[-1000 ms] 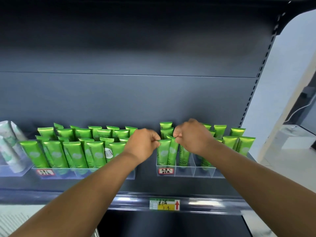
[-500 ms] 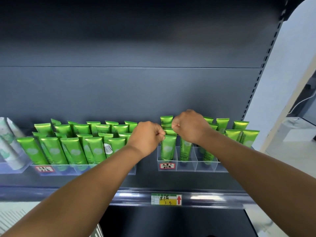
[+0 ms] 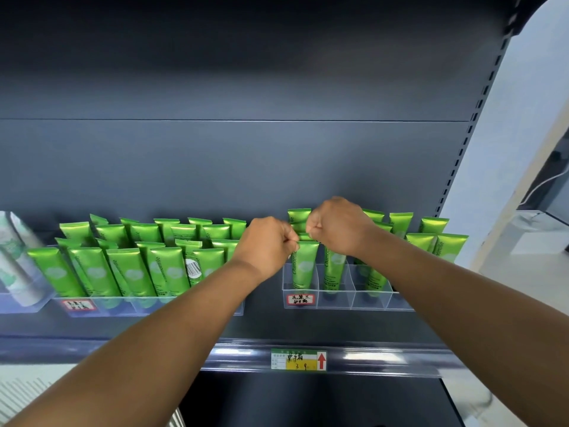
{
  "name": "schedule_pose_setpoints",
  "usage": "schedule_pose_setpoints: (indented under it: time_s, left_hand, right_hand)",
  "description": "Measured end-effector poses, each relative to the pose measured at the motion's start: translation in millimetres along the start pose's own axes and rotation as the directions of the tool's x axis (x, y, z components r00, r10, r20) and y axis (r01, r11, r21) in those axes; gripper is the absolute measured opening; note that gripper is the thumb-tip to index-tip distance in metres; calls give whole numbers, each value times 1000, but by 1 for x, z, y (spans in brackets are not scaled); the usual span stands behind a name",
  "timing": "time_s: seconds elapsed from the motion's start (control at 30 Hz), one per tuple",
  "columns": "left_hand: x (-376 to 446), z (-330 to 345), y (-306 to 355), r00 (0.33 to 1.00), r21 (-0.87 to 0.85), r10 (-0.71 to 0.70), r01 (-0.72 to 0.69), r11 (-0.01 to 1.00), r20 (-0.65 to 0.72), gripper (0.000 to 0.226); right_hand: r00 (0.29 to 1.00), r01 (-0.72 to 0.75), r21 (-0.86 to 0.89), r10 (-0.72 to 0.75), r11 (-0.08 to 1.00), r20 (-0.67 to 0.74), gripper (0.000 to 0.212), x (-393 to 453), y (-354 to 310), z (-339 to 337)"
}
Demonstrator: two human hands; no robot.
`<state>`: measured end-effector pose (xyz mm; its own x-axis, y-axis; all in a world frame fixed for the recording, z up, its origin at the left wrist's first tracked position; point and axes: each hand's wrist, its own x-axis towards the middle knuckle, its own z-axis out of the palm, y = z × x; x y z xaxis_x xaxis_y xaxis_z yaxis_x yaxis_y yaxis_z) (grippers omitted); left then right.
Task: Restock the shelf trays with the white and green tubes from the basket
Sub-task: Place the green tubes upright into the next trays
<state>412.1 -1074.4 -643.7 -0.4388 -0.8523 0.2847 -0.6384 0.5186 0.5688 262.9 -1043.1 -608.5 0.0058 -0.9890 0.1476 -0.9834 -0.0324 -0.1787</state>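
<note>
A green tube stands upright in the front left slot of the clear right tray. My left hand and my right hand both pinch its flat top edge from either side. More green tubes stand in that tray's other slots. The clear left tray is packed with several leaning green tubes. White tubes lean in a tray at the far left. The basket is out of view.
The trays sit on a dark shelf with a dark back panel. A price label with a red arrow is on the shelf's front rail. A light floor and wall lie to the right of the shelf upright.
The view has tilted down a little. Both hands stay pinched on the top of the same green tube, which now stands straighter in its slot.
</note>
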Motion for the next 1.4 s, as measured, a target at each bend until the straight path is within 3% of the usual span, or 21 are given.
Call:
schedule_pose_setpoints:
  time_s: [0.33, 0.53, 0.67, 0.93, 1.27, 1.4]
  left_hand:
    - [-3, -7, 2, 1000, 59, -20, 19, 998, 23, 21]
    - [0, -12, 24, 992, 160, 129, -129, 979, 13, 29]
    - [9, 0, 47, 965, 303, 231, -258, 917, 121, 26]
    - [27, 25, 81, 939, 572, 200, -330, 751, 279, 10]
    - [35, 31, 81, 942, 544, 165, -304, 782, 291, 10]
    - [34, 33, 84, 938, 546, 177, -319, 775, 296, 23]
  right_hand:
    - [999, 17, 7, -17, 1000, -28, 25, -6, 3, -12]
    - [994, -95, 86, 100, 992, -55, 28, -29, 46, -34]
    - [989, -147, -19, 148, 989, 10, 28, -49, 74, -43]
    - [993, -105, -186, 113, 977, 35, 22, -56, 92, -40]
    - [996, -86, -90, 85, 992, -20, 20, -51, 97, -28]
    - [997, -69, -85, 68, 994, -24, 21, -51, 93, -25]
